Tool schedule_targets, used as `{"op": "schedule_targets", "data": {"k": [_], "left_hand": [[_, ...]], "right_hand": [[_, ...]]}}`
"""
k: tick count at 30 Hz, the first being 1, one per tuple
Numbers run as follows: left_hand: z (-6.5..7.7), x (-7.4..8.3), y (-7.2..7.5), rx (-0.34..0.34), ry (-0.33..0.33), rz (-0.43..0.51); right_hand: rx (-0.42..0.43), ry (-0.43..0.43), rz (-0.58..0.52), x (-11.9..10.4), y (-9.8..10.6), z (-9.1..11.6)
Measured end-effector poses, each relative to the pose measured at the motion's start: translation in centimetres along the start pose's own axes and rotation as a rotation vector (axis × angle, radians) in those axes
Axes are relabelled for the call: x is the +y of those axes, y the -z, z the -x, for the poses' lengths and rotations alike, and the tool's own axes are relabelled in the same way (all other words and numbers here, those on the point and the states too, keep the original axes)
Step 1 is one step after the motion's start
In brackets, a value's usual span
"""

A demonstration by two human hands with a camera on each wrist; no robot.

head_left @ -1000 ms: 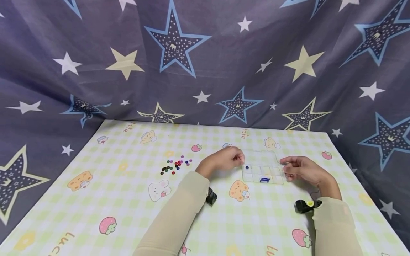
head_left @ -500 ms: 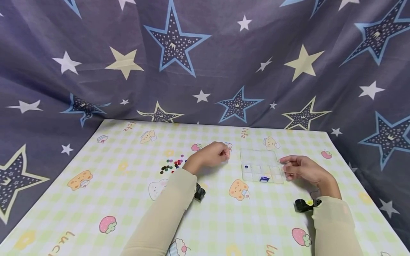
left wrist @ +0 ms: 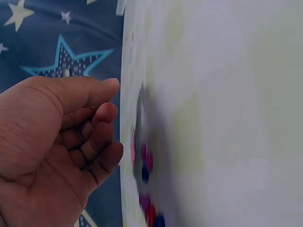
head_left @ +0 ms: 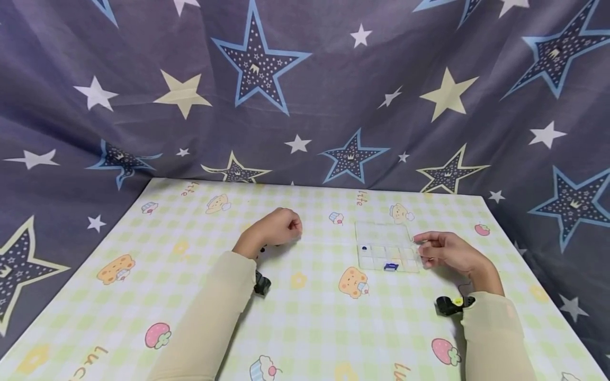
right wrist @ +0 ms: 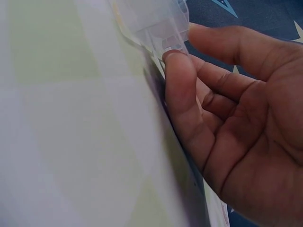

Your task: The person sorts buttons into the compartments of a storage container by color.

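My left hand (head_left: 281, 226) is above the table left of centre, fingers loosely bent with nothing between them. In the left wrist view, small purple, red and dark blue beads (left wrist: 145, 174) lie on the cloth beyond its fingertips; in the head view the hand and forearm hide most of them. To the right, a clear compartment box (head_left: 400, 259) lies with its transparent lid (head_left: 383, 231) folded back. One dark blue bead (head_left: 364, 248) sits in its back left compartment. My right hand (head_left: 445, 253) holds the box's right end, its fingertips on the clear plastic in the right wrist view.
A small blue piece (head_left: 391, 267) shows at the box's front side. The table has a green checked cloth (head_left: 305, 323) printed with cartoon figures. Behind it hangs a dark star-patterned curtain (head_left: 305, 95).
My left hand has moved left, away from the box to beside the beads, and its arm now covers most of them. The right hand stays at the box.
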State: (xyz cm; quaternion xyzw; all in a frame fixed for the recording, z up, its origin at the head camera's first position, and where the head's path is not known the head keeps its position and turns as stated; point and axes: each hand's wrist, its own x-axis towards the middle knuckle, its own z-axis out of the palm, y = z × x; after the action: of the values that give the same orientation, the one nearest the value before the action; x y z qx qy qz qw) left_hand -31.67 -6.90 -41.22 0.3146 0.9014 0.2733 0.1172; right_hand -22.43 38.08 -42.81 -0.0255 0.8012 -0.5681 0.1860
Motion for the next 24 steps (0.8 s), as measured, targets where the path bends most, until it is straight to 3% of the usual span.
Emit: {"op": "schedule_targets", "data": {"k": [15,24], "left_hand": [[3.2,-3.5,1.7,-0.001,0.136,0.055],[3.8,-4.0,2.1,-0.029,0.11,0.029]], "right_hand": [[0.005,0.007,0.021,0.2,0.0,0.0],[0.018,-0.011,0.012,0.2,0.0,0.0]]}}
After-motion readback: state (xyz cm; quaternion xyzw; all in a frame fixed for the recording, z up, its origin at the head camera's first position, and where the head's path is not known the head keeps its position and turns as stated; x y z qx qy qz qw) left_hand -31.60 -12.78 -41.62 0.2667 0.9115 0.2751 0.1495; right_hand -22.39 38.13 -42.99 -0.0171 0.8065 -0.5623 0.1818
